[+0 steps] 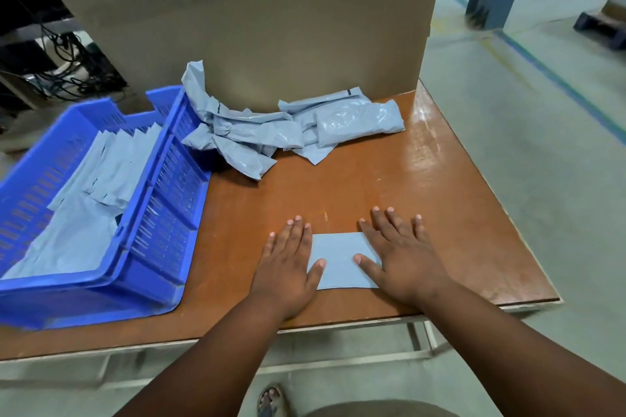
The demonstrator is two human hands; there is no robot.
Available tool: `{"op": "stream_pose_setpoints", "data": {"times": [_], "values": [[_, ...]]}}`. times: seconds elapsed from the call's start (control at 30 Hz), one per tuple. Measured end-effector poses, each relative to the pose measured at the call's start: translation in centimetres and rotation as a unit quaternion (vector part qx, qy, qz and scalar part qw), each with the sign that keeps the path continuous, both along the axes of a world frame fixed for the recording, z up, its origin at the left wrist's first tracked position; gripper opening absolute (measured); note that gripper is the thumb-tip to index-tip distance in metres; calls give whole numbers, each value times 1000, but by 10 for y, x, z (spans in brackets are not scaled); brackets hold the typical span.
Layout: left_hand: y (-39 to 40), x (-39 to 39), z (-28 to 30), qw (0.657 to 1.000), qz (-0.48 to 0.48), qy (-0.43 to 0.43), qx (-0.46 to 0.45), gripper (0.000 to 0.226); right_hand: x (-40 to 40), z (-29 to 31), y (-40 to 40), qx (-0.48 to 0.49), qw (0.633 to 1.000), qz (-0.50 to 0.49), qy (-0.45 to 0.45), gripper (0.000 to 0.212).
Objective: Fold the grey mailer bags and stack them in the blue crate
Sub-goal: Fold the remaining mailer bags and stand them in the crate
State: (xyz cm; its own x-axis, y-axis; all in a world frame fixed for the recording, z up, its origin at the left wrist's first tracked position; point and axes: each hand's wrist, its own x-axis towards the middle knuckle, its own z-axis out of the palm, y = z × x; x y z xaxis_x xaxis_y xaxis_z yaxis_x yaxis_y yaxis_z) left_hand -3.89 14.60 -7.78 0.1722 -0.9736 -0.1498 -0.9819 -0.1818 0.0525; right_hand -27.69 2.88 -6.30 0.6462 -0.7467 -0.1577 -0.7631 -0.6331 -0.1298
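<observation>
Bare forearms, no sleeves; a sandal (270, 400) on one foot.

crate (162, 213): 1 | cardboard box (254, 10): 1 | hands: 2 | flat folded bag (342, 261): 1

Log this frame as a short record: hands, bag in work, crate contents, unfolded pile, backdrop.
left hand: flat, pressing the bag's left end
right hand: flat, pressing its right end
folded grey mailer bag: flat rectangle near the brown table front edge
blue plastic crate: table's left, holds folded grey bags
crumpled grey mailer bags: heap behind, unfolded
cardboard box: behind the heap
</observation>
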Motion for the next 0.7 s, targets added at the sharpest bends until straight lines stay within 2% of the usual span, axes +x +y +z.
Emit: {"op": "stream_pose_setpoints", "data": {"times": [0.07,0.13,0.2,0.3,0.4,0.53,0.7], "values": [[2,-1,2,1000,19,-3,1,96,-8,4,-2,4,1000,12,-9,80],[5,-6,10,999,33,-12,-24,99,-18,10,1,-16,998,40,-41,76],[9,-18,21,997,15,-18,-71,88,-33,13,6,-58,995,59,-61,73],[16,-48,25,991,-86,-7,-106,77,-55,7,25,-73,993,79,-49,74],[18,-79,7,987,-140,-10,-74,77,-67,-8,43,-65,991,118,-19,74],[13,-85,-5,989,-144,-32,-28,79,-68,-9,43,-47,993,112,-6,74],[12,-85,-5,989,-146,-34,-22,79,-66,-9,44,-44,994,103,-1,75]]}}
